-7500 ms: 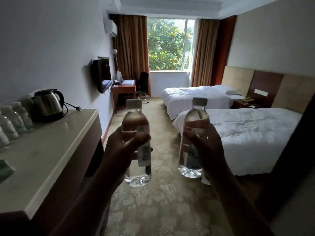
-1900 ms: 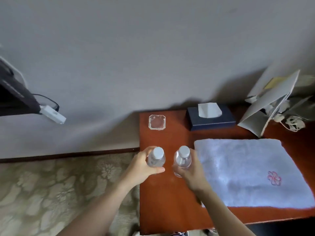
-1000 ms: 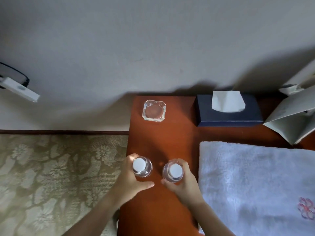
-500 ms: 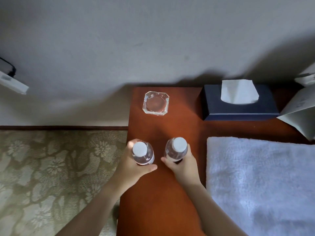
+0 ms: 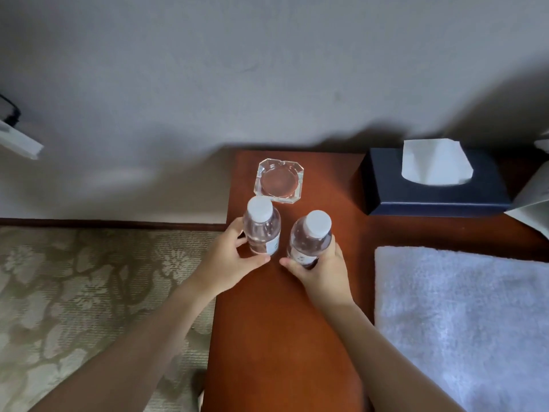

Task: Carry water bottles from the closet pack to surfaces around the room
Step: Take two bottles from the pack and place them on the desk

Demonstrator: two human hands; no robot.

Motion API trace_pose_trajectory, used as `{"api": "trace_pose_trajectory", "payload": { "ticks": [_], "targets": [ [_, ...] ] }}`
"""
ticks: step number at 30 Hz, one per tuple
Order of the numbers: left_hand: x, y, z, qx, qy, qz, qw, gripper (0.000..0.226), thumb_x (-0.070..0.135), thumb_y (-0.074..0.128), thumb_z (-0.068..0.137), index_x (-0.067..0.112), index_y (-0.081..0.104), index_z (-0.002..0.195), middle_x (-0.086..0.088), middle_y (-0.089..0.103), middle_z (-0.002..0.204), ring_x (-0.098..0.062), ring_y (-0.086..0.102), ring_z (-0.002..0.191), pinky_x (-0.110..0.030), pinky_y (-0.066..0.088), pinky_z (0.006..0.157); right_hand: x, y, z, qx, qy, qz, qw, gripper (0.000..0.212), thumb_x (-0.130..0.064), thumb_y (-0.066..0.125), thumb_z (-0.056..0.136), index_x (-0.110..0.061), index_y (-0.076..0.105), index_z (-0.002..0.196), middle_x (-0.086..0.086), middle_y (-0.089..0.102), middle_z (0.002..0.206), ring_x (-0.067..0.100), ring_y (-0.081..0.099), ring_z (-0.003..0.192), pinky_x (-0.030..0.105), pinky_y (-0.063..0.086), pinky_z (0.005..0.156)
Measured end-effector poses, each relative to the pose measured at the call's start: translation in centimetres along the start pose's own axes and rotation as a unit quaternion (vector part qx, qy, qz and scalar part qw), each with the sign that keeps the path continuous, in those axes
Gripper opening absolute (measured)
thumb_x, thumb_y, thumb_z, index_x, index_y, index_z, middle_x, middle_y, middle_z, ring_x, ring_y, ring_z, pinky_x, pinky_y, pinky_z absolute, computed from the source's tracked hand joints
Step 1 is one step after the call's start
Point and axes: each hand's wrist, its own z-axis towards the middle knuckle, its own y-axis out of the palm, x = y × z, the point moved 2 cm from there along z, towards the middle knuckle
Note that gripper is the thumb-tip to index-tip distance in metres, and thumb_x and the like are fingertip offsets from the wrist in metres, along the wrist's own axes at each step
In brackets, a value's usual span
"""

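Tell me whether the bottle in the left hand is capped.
Capped: a white cap sits on the bottle the left hand grips.

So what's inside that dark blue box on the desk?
A white tissue sticks up through the opening in the top of the dark blue tissue box. How many more tissues lie below cannot be seen, since the box walls cover them.

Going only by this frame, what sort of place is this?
Probably a hotel room: a wooden desk against the wall holds a glass ashtray, a tissue box and a folded white towel, with patterned carpet beside it.
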Motion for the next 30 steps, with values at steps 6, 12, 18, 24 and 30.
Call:
{"api": "trace_pose_trajectory", "payload": {
  "ticks": [6,12,18,24,30],
  "targets": [
    [0.5,-0.4,2.4,-0.024,0.039,0.022,0.999,0.062,0.029,0.085,0.073,0.033,0.051,0.124,0.024,0.068,0.104,0.004,0.064,0.104,-0.004,0.044,0.084,-0.5,0.7,2.8,-0.035,-0.028,0.011,0.999,0.073,-0.041,0.087,0.066,-0.028,0.049,0.128,-0.031,0.053,0.108,0.010,0.053,0.116,0.027,0.043,0.096],
    [-0.3,-1.6,3.9,-0.052,0.034,-0.006,0.998,0.055,0.014,0.079,0.080,0.037,0.052,0.122,0.029,0.061,0.116,0.024,0.053,0.107,0.001,0.040,0.087,-0.8,-0.1,5.8,-0.083,-0.033,-0.031,0.996,0.070,-0.035,0.087,0.066,-0.032,0.053,0.126,-0.011,0.063,0.116,0.016,0.058,0.114,0.033,0.048,0.097],
    [-0.7,-0.3,3.9,0.033,0.059,0.051,0.996,0.055,0.035,0.083,0.073,0.042,0.051,0.116,0.025,0.062,0.111,0.011,0.057,0.105,-0.011,0.045,0.089,-1.1,-0.4,6.4,-0.093,-0.057,-0.062,0.992,0.072,-0.035,0.086,0.069,-0.031,0.051,0.132,-0.011,0.063,0.119,0.013,0.058,0.110,0.025,0.047,0.093],
    [-1.3,-0.1,4.4,0.038,0.061,0.033,0.997,0.065,0.031,0.085,0.072,0.039,0.046,0.123,0.023,0.061,0.118,0.016,0.054,0.106,-0.006,0.041,0.089,-1.5,-0.7,6.5,-0.073,-0.037,-0.059,0.995,0.056,-0.026,0.087,0.070,-0.037,0.050,0.111,-0.027,0.057,0.088,-0.023,0.052,0.078,-0.002,0.038,0.066],
    [-1.5,-0.3,4.7,0.032,0.055,0.034,0.997,0.057,0.035,0.083,0.075,0.041,0.053,0.122,0.011,0.062,0.126,0.009,0.055,0.110,-0.015,0.042,0.094,-1.6,-0.4,6.3,-0.053,-0.040,-0.053,0.996,0.055,-0.028,0.087,0.069,-0.041,0.048,0.105,-0.027,0.055,0.087,-0.013,0.054,0.076,0.002,0.037,0.063]
  ]
}}
